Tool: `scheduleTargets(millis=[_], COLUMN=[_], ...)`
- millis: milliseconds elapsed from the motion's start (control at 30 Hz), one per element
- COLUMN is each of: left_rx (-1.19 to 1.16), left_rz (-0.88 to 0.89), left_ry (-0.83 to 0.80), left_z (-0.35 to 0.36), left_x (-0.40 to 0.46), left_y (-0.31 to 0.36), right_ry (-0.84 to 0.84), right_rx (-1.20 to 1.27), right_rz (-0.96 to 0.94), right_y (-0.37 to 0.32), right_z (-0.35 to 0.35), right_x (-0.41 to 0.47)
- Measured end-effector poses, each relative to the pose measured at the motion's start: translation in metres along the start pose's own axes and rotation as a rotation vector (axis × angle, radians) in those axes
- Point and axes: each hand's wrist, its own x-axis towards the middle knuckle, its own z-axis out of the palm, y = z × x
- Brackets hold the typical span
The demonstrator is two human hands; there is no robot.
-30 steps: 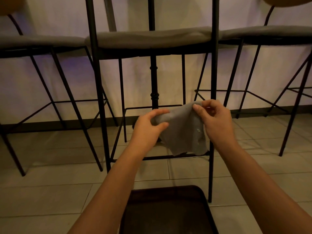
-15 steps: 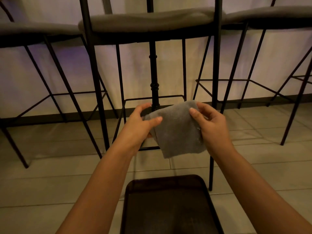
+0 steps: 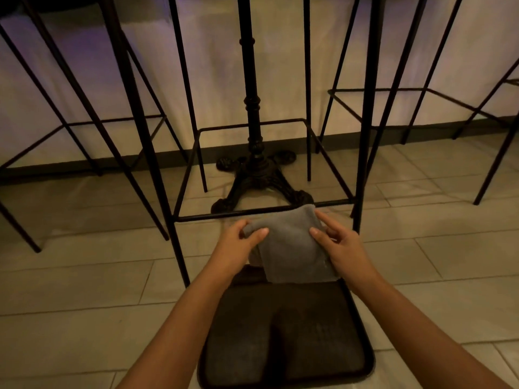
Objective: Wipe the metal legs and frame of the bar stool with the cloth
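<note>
- Both hands have dropped lower: left hand [image 3: 238, 242] and right hand [image 3: 341, 248] each pinch the folded grey cloth [image 3: 292, 248], just short of the black metal stool's footrest bar [image 3: 252, 213].
- I read this as prep; no wiping yet.
- Next: wrap cloth round that bar, slide along.

Cloth [image 3: 292, 248] between hands — stool [image 3: 261, 210] beyond

2 bare forearms, no sleeves, left hand [image 3: 238, 244], right hand [image 3: 341, 245]
</note>
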Motion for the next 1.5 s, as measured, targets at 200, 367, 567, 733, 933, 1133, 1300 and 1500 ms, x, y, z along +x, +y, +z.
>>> scheduleTargets(millis=[200,367,567,733,933,1133,1300,1500], left_rx=[-0.082,-0.129,-0.035,-0.013,0.129,0.259,0.407,0.439], left_rz=[-0.22,-0.371,-0.357,-0.428,-0.476,-0.41,-0.334,-0.282], left_ry=[0.133,0.06,0.114,0.113,0.162,0.105,0.021,0.016], left_z=[0.037,0.064,0.081,0.091,0.099,0.098,0.096,0.088], left_x=[0.023,0.027,0.033,0.037,0.037,0.039,0.041,0.033], left_y=[-0.086,-0.146,-0.196,-0.224,-0.248,-0.253,-0.255,-0.235], right_ry=[-0.094,-0.141,-0.228,-0.303,-0.33,-0.325,-0.259,-0.14], right_rx=[-0.177,-0.273,-0.37,-0.445,-0.561,-0.672,-0.797,-0.92], right_rz=[0.215,0.387,0.54,0.617,0.623,0.567,0.56,0.431], right_y=[0.071,0.129,0.185,0.218,0.237,0.238,0.245,0.227], right_z=[0.008,0.014,0.02,0.031,0.039,0.039,0.041,0.04], right_x=[-0.005,-0.014,-0.021,-0.025,-0.025,-0.019,-0.015,-0.016])
